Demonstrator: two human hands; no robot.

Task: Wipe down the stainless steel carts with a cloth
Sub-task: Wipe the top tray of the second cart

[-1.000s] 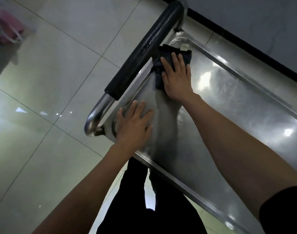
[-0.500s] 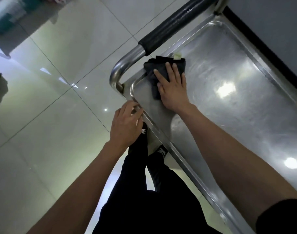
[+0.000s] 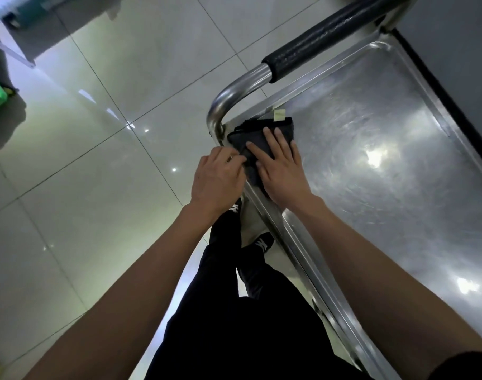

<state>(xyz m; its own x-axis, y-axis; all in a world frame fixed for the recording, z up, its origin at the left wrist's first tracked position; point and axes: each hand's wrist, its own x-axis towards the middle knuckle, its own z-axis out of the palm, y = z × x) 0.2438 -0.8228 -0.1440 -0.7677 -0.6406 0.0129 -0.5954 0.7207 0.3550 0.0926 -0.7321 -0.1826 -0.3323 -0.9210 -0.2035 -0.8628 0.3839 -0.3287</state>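
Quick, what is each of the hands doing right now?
Left hand: fingers curled at the cart's rim, at the cloth's edge; whether it grips anything cannot be told.
Right hand: open, pressing flat on the dark cloth.

The cart is scuffed, shiny steel, its handle sleeve matt black foam, the cloth dark and soft.

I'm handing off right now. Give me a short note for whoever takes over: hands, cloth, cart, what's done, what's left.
Right hand: flat, fingers straight, pressing the dark cloth onto the cart tray in the corner below the handle.
Left hand: fingers curled at the tray's rim beside the cloth; whether it pinches the cloth edge is unclear.
Done: cannot tell how much is wiped; the surface shows swirl marks.
Left: finish this corner, the rim and handle.
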